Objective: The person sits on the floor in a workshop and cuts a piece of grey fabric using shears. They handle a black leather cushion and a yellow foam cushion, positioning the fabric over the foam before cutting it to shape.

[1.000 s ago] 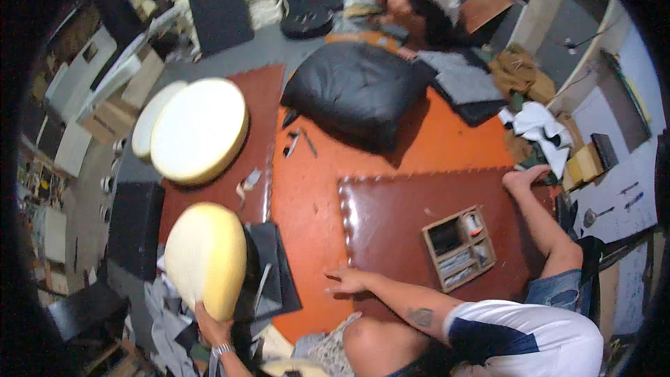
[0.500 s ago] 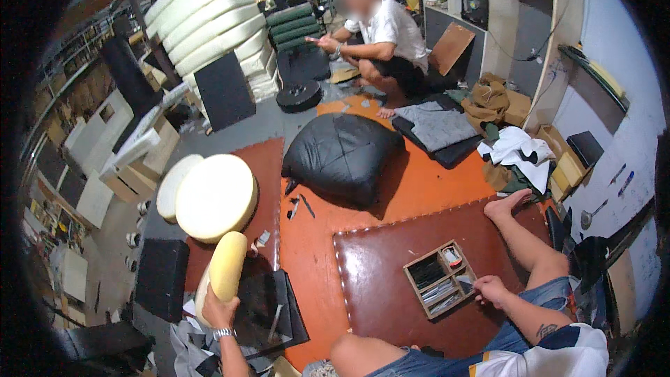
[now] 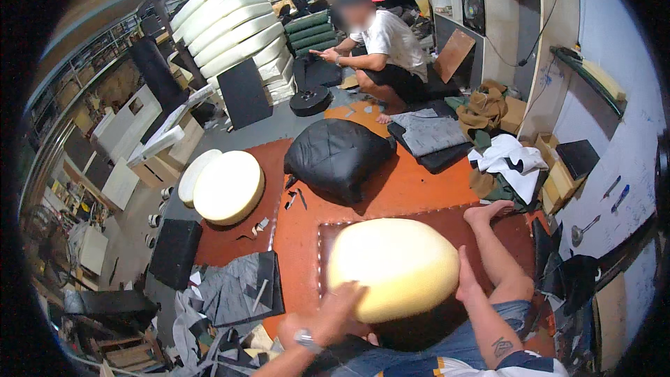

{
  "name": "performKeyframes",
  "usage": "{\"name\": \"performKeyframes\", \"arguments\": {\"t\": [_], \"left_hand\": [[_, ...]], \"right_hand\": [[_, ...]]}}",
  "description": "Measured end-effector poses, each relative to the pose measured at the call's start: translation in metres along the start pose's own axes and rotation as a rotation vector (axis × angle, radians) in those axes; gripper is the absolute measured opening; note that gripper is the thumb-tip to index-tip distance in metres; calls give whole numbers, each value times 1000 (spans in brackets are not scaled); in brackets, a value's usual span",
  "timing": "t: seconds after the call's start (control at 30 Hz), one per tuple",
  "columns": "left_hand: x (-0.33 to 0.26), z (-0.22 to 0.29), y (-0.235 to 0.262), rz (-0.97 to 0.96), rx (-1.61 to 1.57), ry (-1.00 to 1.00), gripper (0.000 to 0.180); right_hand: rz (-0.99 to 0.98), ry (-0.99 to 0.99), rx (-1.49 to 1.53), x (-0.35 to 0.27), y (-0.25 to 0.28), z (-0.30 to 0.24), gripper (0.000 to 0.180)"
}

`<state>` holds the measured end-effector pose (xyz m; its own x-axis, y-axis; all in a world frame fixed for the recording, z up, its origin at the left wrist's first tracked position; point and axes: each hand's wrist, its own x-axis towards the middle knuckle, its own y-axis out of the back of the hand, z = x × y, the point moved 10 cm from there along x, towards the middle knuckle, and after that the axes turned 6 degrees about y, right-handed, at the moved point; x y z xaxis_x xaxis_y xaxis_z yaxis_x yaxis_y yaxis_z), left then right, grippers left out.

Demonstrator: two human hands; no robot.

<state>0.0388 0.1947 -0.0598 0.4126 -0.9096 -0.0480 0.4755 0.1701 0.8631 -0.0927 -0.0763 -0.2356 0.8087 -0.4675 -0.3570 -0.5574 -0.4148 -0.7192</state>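
Observation:
A thick, round, pale-yellow foam cushion (image 3: pixel 392 269) is in front of me, held between my two hands over the brown padded sheet on the floor. My left hand (image 3: pixel 340 314), slightly blurred, presses on its near left side. At its right edge, my right hand (image 3: pixel 469 276) lies with the palm against the side and the fingers pointing up. The wooden tray of small parts cannot be seen; the foam covers that area. Two more round foam pieces (image 3: pixel 229 187) lie to the left, overlapping each other.
Ahead is a black puffy leather cushion (image 3: pixel 337 160). A person (image 3: pixel 380 52) squats beyond it, hands together. Grey folded fabric (image 3: pixel 241 286) and a black block (image 3: pixel 176 254) are on the left. Cloth scraps (image 3: pixel 509 160) lie at right, beside my bare foot (image 3: pixel 488 213).
The foam cushion has come from my left side to the middle, turned flatter. My right hand has left the wooden tray and now meets the foam's right edge.

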Motion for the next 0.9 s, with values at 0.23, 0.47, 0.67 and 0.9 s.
{"name": "performKeyframes", "arguments": {"t": [0.23, 0.47, 0.67, 0.9], "left_hand": [[2, 46, -203, -690, -223, 12, 74], [72, 82, -90, -258, -162, 22, 65], [143, 151, -56, -107, -363, -174, 62], [191, 156, -187, -399, -473, -120, 59]], "right_hand": [[519, 157, -815, -35, 136, -20, 93], [395, 280, -1029, -24, 114, -36, 99], [213, 391, -1006, 3, 160, 5, 90], [144, 95, -1145, 3, 188, 13, 76]]}}
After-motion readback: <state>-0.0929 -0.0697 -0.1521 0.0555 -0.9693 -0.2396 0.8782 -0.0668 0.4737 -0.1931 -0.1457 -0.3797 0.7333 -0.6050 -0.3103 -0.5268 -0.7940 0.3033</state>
